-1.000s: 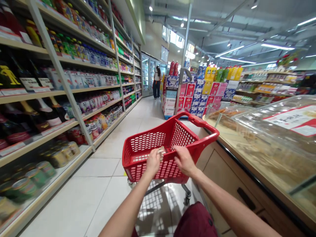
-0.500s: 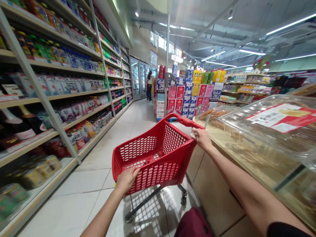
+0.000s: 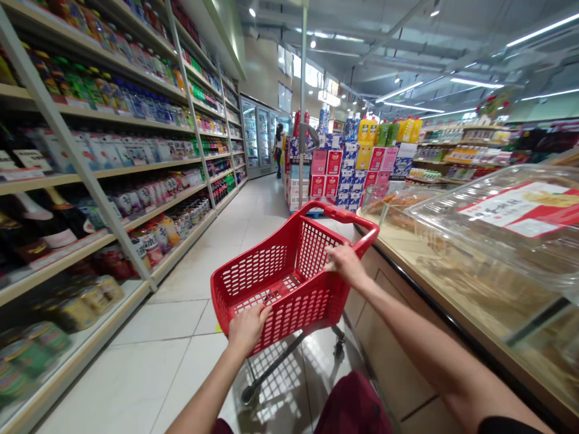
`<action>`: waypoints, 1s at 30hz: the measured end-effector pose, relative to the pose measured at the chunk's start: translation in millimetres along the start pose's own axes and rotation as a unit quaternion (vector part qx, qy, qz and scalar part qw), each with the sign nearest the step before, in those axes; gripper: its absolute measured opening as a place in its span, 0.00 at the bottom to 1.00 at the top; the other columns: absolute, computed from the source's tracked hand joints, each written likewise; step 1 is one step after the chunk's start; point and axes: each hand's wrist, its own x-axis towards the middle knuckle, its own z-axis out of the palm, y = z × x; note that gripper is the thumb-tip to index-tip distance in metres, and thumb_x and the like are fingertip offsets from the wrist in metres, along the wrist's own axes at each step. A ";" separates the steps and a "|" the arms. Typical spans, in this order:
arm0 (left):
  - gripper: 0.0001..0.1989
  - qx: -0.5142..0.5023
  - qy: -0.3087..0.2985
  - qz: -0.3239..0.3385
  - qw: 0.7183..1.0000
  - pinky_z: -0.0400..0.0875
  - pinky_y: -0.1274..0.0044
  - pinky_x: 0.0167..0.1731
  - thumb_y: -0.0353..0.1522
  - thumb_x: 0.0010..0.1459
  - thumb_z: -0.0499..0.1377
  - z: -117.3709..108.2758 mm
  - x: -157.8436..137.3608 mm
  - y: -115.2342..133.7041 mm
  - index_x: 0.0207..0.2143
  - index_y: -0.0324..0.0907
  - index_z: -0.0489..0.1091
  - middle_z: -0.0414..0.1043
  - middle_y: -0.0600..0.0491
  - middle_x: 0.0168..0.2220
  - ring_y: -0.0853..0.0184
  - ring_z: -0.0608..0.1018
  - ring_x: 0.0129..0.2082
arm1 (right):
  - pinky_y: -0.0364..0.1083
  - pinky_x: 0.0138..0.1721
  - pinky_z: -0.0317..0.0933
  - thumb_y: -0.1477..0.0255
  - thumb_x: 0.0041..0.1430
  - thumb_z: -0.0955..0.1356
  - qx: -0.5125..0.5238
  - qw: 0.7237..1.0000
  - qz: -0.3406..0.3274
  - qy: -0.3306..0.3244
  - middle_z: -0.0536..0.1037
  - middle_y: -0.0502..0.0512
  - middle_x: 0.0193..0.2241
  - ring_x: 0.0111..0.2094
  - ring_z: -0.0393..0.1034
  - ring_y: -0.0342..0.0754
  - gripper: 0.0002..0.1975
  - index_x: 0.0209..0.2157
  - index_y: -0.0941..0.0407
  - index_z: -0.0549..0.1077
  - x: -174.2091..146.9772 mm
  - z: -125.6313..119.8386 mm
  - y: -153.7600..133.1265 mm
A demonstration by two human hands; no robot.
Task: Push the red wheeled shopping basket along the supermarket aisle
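A red plastic shopping cart (image 3: 294,310) with a perforated basket stands sideways in front of me, its handle at the far right. Nothing lies in the basket. My left hand (image 3: 248,328) is closed over the near rim at the left end, thumb on top. On the same near rim, close to the handle, rests my right hand (image 3: 346,264), its fingers curled. Something small and whitish shows at those fingertips, too blurred to name.
Shelves of drinks (image 3: 149,163) line the left side. A counter (image 3: 452,289) with clear plastic food boxes (image 3: 502,211) stands close on the right. Ahead are stacked drink cartons (image 3: 337,172), a metal pole (image 3: 303,78) and a person (image 3: 278,150) near glass-door fridges (image 3: 257,135).
My right hand has shifted left from the handle corner onto the near side rim. The cart and my left hand appear slightly farther right. My knees show more.
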 end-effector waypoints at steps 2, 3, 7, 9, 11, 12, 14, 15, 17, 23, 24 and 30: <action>0.22 0.000 -0.004 -0.006 1.000 0.65 0.72 0.32 0.44 0.57 0.38 0.2 -3.2 7.1 0.35 0.47 0.68 0.74 0.49 0.34 0.59 0.75 0.36 | 0.53 0.52 0.51 0.72 0.56 0.63 0.043 0.997 -0.055 -0.027 0.73 0.54 0.38 0.42 0.65 0.45 0.13 0.44 0.53 0.69 -13.6 21.6 -33.1; 0.22 -0.001 -0.006 -0.007 1.000 0.65 0.71 0.32 0.44 0.57 0.38 0.1 -4.3 8.8 0.35 0.47 0.69 0.74 0.49 0.34 0.59 0.75 0.36 | 0.53 0.52 0.52 0.72 0.57 0.62 0.063 0.994 -0.083 -0.040 0.72 0.54 0.41 0.44 0.64 0.45 0.13 0.45 0.52 0.68 -17.7 27.2 -41.1; 0.21 -0.008 -0.006 -0.003 1.000 0.65 0.71 0.33 0.43 0.58 0.38 -0.4 -7.3 6.9 0.37 0.48 0.68 0.74 0.50 0.36 0.59 0.74 0.37 | 0.58 0.52 0.50 0.73 0.59 0.59 0.034 0.998 -0.053 -0.024 0.72 0.58 0.41 0.46 0.62 0.50 0.13 0.44 0.55 0.69 -8.0 8.4 -6.5; 0.22 -0.007 -0.002 -0.006 1.000 0.65 0.71 0.33 0.43 0.58 0.38 -0.2 -8.9 7.9 0.38 0.47 0.68 0.74 0.49 0.36 0.59 0.75 0.37 | 0.59 0.51 0.50 0.73 0.58 0.59 0.015 1.000 -0.016 -0.002 0.73 0.60 0.39 0.46 0.62 0.52 0.13 0.42 0.57 0.71 -1.8 -0.4 8.6; 0.22 -0.005 -0.004 -0.011 1.000 0.65 0.70 0.33 0.43 0.58 0.38 1.0 -10.7 14.9 0.37 0.47 0.68 0.74 0.49 0.35 0.59 0.75 0.37 | 0.56 0.51 0.52 0.73 0.57 0.61 0.024 0.999 -0.029 -0.013 0.74 0.58 0.39 0.45 0.63 0.51 0.12 0.41 0.55 0.71 -6.6 8.4 -6.2; 0.22 -0.002 -0.005 -0.015 1.000 0.66 0.70 0.33 0.43 0.58 0.38 1.9 -11.4 20.4 0.38 0.46 0.68 0.74 0.48 0.35 0.58 0.75 0.37 | 0.54 0.51 0.53 0.73 0.57 0.61 0.036 0.998 -0.047 -0.025 0.74 0.56 0.39 0.45 0.64 0.49 0.11 0.41 0.54 0.71 -13.1 18.1 -22.6; 0.22 -0.001 0.000 -0.025 1.000 0.65 0.69 0.34 0.43 0.58 0.38 3.8 -12.4 32.1 0.39 0.45 0.68 0.74 0.46 0.34 0.58 0.75 0.36 | 0.53 0.52 0.52 0.73 0.58 0.61 0.065 0.994 -0.079 -0.044 0.71 0.55 0.44 0.48 0.62 0.47 0.13 0.44 0.53 0.69 -27.9 37.9 -56.3; 0.23 -0.006 0.000 -0.024 1.000 0.65 0.69 0.34 0.42 0.58 0.38 4.4 -12.5 36.4 0.39 0.44 0.68 0.74 0.45 0.33 0.58 0.75 0.36 | 0.53 0.53 0.52 0.73 0.58 0.60 0.078 0.991 -0.096 -0.057 0.70 0.55 0.46 0.49 0.60 0.47 0.13 0.45 0.53 0.68 -33.1 44.0 -66.3; 0.23 -0.026 -0.003 -0.009 1.000 0.65 0.69 0.36 0.42 0.58 0.37 4.0 -12.3 37.6 0.40 0.44 0.68 0.74 0.45 0.35 0.59 0.75 0.37 | 0.53 0.52 0.52 0.73 0.58 0.60 0.084 0.989 -0.102 -0.071 0.70 0.55 0.46 0.49 0.60 0.47 0.14 0.46 0.53 0.68 -34.5 43.6 -63.4; 0.21 -0.070 0.007 0.132 0.989 0.48 0.64 0.54 0.42 0.58 0.39 4.4 -13.2 -7.2 0.45 0.46 0.64 0.67 0.51 0.48 0.65 0.66 0.50 | 0.56 0.50 0.54 0.74 0.57 0.60 0.051 0.997 -0.007 -0.055 0.72 0.61 0.41 0.44 0.64 0.51 0.15 0.44 0.58 0.69 -19.5 21.8 -27.0; 0.22 -0.066 0.015 0.148 0.987 0.46 0.63 0.54 0.42 0.58 0.39 7.4 -14.3 -10.7 0.43 0.45 0.66 0.69 0.51 0.46 0.65 0.67 0.49 | 0.56 0.51 0.53 0.75 0.57 0.59 0.065 0.996 -0.022 -0.061 0.72 0.60 0.42 0.45 0.63 0.50 0.15 0.46 0.57 0.68 -25.1 27.0 -40.4; 0.26 -0.013 0.067 0.126 0.990 0.52 0.65 0.51 0.39 0.60 0.35 22.3 -20.2 17.3 0.33 0.40 0.70 0.74 0.47 0.34 0.65 0.72 0.38 | 0.56 0.54 0.49 0.77 0.55 0.60 0.153 0.975 -0.119 -0.105 0.69 0.57 0.47 0.52 0.58 0.48 0.18 0.49 0.54 0.65 -52.2 47.6 -91.1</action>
